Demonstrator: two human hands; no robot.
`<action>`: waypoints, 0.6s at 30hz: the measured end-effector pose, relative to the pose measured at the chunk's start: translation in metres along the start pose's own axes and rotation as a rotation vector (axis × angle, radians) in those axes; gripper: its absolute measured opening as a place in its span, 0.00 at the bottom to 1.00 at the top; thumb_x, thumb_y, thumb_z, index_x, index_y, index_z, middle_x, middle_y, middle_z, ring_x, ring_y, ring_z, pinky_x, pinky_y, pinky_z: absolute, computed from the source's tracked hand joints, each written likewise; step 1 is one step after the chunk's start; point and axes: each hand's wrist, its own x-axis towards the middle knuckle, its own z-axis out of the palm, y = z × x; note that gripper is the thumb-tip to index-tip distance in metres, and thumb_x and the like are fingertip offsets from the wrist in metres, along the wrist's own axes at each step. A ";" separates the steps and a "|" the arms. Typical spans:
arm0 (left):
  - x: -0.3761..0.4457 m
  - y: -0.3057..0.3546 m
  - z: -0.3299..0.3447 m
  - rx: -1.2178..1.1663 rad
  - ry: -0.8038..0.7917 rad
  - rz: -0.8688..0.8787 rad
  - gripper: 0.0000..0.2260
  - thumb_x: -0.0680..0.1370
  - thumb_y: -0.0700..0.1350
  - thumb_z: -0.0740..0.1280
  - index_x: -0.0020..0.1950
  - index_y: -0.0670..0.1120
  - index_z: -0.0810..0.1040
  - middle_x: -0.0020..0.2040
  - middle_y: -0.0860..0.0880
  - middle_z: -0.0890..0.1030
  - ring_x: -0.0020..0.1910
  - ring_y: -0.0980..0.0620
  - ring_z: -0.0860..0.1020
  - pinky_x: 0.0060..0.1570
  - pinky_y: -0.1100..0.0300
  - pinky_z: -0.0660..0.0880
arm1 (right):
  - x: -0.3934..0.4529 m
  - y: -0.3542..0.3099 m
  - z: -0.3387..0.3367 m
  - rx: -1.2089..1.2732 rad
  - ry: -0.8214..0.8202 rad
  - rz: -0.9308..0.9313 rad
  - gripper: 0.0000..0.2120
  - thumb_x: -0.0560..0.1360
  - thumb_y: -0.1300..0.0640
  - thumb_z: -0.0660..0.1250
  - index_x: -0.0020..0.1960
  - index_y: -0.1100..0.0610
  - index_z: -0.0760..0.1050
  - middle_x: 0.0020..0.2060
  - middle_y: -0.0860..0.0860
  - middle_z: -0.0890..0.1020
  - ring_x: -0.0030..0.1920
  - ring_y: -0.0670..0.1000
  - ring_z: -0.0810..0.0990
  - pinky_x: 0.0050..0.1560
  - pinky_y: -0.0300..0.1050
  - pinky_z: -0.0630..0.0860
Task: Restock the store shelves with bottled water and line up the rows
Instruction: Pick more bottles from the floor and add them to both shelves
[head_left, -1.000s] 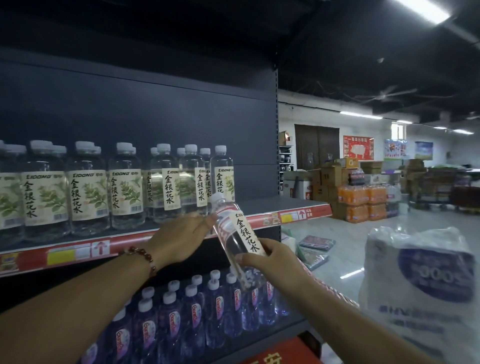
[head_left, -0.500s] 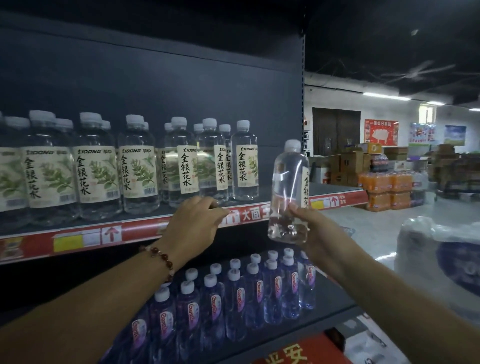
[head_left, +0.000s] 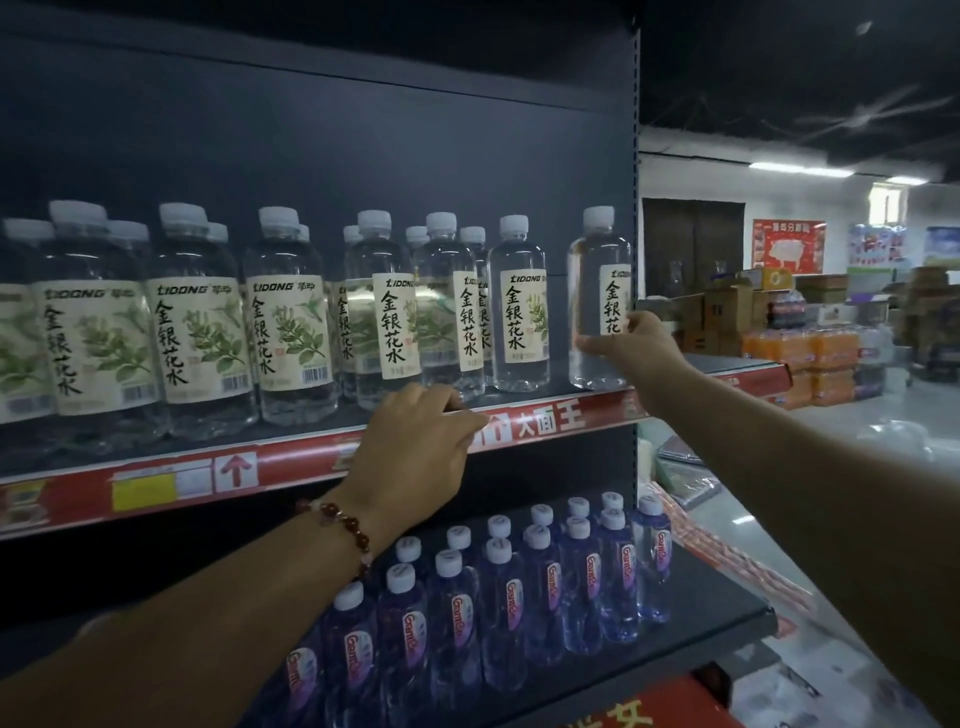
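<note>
A clear water bottle (head_left: 597, 291) with a cream label and white cap stands upright at the right end of the upper shelf (head_left: 291, 457). My right hand (head_left: 631, 348) grips its lower half. To its left runs a row of several matching bottles (head_left: 519, 306), some two deep. My left hand (head_left: 415, 447) rests on the shelf's red front edge below the row, fingers bent over the lip, holding nothing.
Several blue-tinted bottles (head_left: 498, 597) with white caps fill the lower shelf (head_left: 722, 618). A metal upright (head_left: 635, 208) ends the shelving just right of the held bottle. Beyond it lie an open floor, cardboard boxes (head_left: 727, 312) and orange drink packs (head_left: 810, 358).
My right hand has carried the bottle up and to the left, from in front of the shelf edge onto the upper shelf's right end. My left hand stays at the shelf edge.
</note>
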 end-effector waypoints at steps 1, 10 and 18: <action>0.000 0.000 0.000 -0.004 -0.003 -0.004 0.10 0.76 0.42 0.72 0.56 0.51 0.86 0.48 0.50 0.81 0.43 0.46 0.75 0.43 0.48 0.74 | 0.006 0.001 0.003 -0.051 0.017 -0.010 0.37 0.69 0.56 0.78 0.72 0.61 0.65 0.58 0.55 0.79 0.54 0.53 0.80 0.58 0.51 0.78; -0.002 0.005 0.003 0.022 0.005 -0.031 0.13 0.74 0.41 0.74 0.58 0.52 0.85 0.48 0.50 0.80 0.43 0.46 0.75 0.45 0.49 0.74 | 0.038 0.019 0.035 -0.297 0.083 -0.044 0.34 0.77 0.49 0.71 0.73 0.61 0.59 0.50 0.51 0.74 0.47 0.50 0.76 0.48 0.44 0.76; 0.000 0.009 -0.005 0.067 -0.073 -0.069 0.14 0.74 0.40 0.73 0.57 0.52 0.85 0.48 0.49 0.81 0.43 0.46 0.76 0.46 0.49 0.75 | 0.022 0.007 0.036 -0.573 0.053 -0.039 0.35 0.81 0.47 0.64 0.77 0.64 0.53 0.71 0.65 0.68 0.55 0.59 0.70 0.65 0.56 0.69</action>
